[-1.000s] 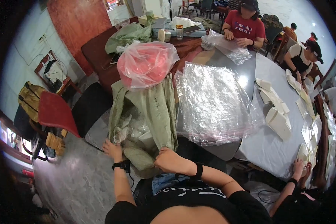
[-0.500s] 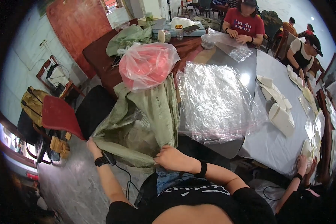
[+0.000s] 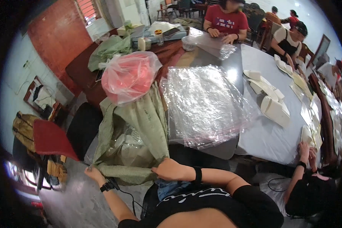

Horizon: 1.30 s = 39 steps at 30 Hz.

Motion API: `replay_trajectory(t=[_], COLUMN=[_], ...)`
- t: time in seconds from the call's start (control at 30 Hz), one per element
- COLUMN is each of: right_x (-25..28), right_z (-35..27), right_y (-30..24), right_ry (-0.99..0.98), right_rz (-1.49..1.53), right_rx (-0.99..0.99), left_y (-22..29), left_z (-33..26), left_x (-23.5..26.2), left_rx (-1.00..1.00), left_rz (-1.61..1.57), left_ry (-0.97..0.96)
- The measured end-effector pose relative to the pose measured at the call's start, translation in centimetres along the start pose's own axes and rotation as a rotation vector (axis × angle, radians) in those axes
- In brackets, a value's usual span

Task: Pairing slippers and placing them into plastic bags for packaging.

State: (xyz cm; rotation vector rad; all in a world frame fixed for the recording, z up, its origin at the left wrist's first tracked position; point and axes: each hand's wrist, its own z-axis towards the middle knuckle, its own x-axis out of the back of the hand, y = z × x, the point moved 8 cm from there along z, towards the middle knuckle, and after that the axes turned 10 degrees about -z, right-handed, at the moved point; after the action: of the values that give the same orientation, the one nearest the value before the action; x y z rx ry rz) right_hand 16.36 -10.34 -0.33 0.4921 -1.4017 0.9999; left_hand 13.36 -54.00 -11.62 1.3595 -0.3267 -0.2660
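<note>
A greenish woven sack point(image 3: 138, 114) stands with its mouth wide in front of me, its edge folded outward. My left hand point(image 3: 95, 174) is closed on the left corner of the rim. On the right corner, my right hand point(image 3: 171, 170) grips the rim in a fist. Inside lie pale things in clear plastic point(image 3: 128, 146), too jumbled to make out. A clear bag with something pinkish red in it point(image 3: 129, 78) rests on the table just behind the sack. To the right of the sack lies a stack of clear plastic bags point(image 3: 205, 102).
White slipper-like pieces point(image 3: 275, 110) lie on the grey-covered table point(image 3: 250, 133). A person in red point(image 3: 226, 22) handles clear film across it; others work at the right. Left of the sack stand a red chair back point(image 3: 53, 138) and a black chair point(image 3: 83, 129). A cable point(image 3: 127, 193) hangs near my left wrist.
The view has shifted, so the table and sack appear further left. The sack's front rim has come a little lower, nearer to me, with both hands still holding it.
</note>
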Motion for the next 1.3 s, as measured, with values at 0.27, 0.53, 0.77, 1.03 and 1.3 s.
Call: replay_trajectory(t=[0.27, 0.53, 0.77, 1.03, 1.3], right_x=[2.1, 12.9, 19.4, 16.5, 9.8], right_z=[-3.7, -20.2, -36.3, -49.5, -49.3], right_y=[3.8, 11.8, 17.2, 25.1, 27.5], right_ry=[0.227, 0.812, 1.219, 1.453, 1.384], right_rz=[0.029, -0.054, 0.173, -0.257, 0.496], right_rx=[-0.098, -0.749, -1.238, -1.839, -1.732], left_y=[21.8, 24.4, 22.9, 21.5, 18.8], left_z=[-21.8, -44.0, -50.0, -51.5, -53.7], left_x=[-12.3, -17.4, -18.9, -21.7, -22.3], left_rx=[-0.787, -1.0, -1.018, -1.163, -1.247], left_rz=[0.469, 0.016, -0.099, 0.01, 0.138], left_ry=[-0.569, -1.276, -1.474, -1.404, -1.416])
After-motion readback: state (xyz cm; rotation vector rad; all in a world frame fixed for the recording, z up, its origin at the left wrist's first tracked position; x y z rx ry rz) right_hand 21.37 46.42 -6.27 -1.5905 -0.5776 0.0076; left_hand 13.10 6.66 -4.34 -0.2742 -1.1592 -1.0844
